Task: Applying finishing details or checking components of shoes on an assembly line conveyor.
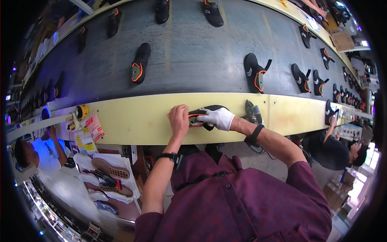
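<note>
A black shoe (216, 107) with orange edging round its opening lies on its side above the pale yellow ledge in front of me. My bare left hand (178, 120) is closed on the heel end, its fingertips on the orange edge. On the upper, near the opening, my right hand (220, 118) in a white glove grips the shoe, its fingers partly inside or at the rim. A grey-green last (193, 120) shows in the opening. Just right of my gloved hand, a dark grey hand tool (254, 112) rests on the ledge.
Beyond the yellow ledge (133, 121) runs a wide dark belt (193, 60) carrying several black shoes (141, 60). At left are a yellow tape roll (82, 111), hanging labels (94, 127) and a rack of soles (111, 168). Co-workers (44, 151) sit on both sides.
</note>
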A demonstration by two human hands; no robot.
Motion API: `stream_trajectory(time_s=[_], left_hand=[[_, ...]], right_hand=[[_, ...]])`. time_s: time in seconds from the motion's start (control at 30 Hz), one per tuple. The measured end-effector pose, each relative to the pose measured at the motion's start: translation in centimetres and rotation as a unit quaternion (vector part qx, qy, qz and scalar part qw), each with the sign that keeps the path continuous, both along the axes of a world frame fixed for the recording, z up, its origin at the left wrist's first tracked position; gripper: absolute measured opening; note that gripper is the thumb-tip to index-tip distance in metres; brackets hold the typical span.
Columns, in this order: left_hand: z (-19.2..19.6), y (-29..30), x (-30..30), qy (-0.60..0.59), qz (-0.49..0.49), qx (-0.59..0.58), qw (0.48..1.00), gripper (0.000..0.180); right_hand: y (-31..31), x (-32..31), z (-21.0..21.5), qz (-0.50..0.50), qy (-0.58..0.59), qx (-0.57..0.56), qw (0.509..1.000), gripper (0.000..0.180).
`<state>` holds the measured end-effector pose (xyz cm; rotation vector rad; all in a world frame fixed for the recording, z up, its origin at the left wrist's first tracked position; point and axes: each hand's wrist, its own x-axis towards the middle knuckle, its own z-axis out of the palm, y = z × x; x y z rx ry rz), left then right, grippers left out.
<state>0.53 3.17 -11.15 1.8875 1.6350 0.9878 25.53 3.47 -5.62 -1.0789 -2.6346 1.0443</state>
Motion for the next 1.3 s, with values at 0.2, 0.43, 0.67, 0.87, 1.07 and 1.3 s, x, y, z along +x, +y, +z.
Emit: stream_trajectory(time_s=[0.2, 0.43, 0.67, 0.87, 1.07, 1.3], left_hand=[[5.0, -8.0, -0.5, -0.148, 0.031, -0.417, 0.896, 0.045], [2.2, -8.7, 4.8, -0.380, -0.095, -0.550, 0.738, 0.047], [-0.7, -8.5, 5.6, -0.392, -0.046, -0.530, 0.751, 0.037], [-2.8, -9.3, 4.5, -0.029, -0.183, -0.277, 0.943, 0.037], [-1.6, -8.5, 3.8, 0.008, -0.228, -0.053, 0.972, 0.027], [0.0, -8.1, 3.5, 0.062, -0.267, -0.315, 0.909, 0.025]], right_hand=[[1.7, 1.0, -0.2, 0.030, 0.041, -0.015, 0.999, 0.053], [5.1, -2.0, 1.5, 0.103, -0.023, -0.091, 0.990, 0.038], [5.9, -3.8, 2.8, 0.144, -0.146, -0.134, 0.970, 0.034], [5.6, -3.6, 2.4, 0.136, -0.141, -0.110, 0.974, 0.034], [5.4, -3.4, 2.6, 0.095, -0.137, -0.170, 0.971, 0.032], [2.9, -2.9, 0.6, 0.083, -0.064, -0.037, 0.994, 0.030]])
